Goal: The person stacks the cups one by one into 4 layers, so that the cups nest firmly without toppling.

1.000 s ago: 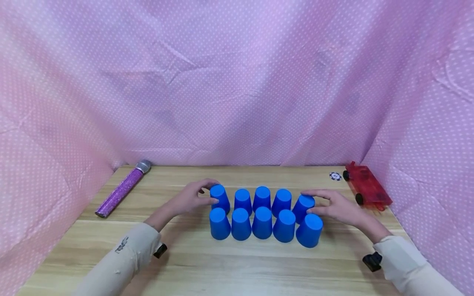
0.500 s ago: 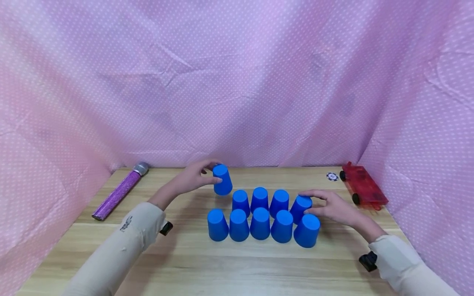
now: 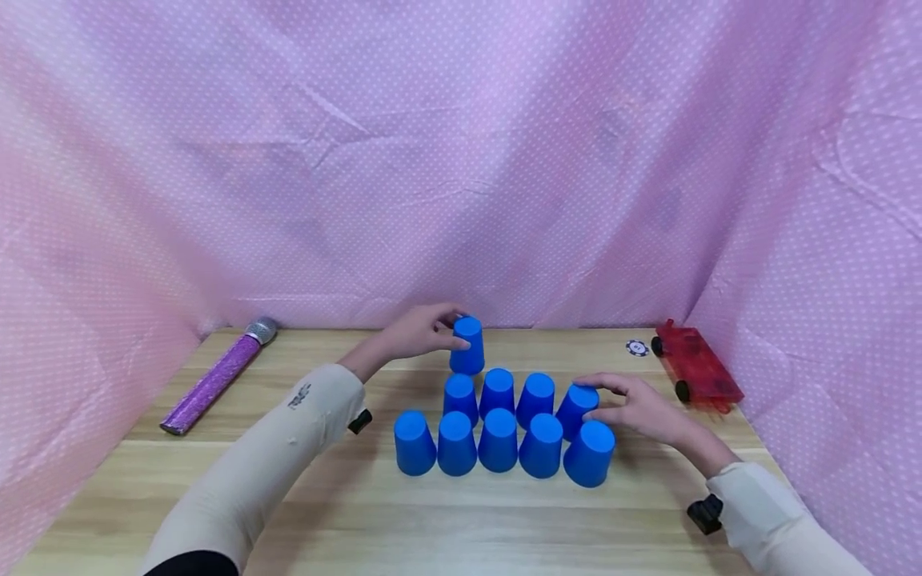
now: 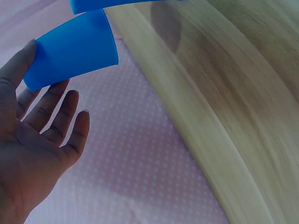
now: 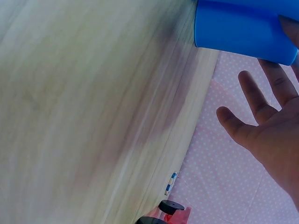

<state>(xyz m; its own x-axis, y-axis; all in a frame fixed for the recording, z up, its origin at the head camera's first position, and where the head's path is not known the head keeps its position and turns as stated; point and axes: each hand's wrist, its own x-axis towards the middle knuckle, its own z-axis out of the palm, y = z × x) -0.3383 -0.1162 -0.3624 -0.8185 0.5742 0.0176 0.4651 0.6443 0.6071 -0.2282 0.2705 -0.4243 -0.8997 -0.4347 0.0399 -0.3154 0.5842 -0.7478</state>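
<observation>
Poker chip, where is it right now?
In the head view, the chip lies on the table at the far right, beyond the right hand and just left of the red car.

L grip (image 3: 418, 330) up nr far edge of worktop (image 3: 468, 528), pinching; R grip (image 3: 643, 410) lower, twd R edge, also pinching; both sleeved arms (image 3: 266, 448) stretched fwd.

We can read no word, brand or number with certainty here. On the left sleeve (image 3: 270, 448) we see 1 small dark print, too blurred for us to make out. At the centre of the round chip (image 3: 637, 348) we find 1 tiny dark mark, too small for us to read.
</observation>
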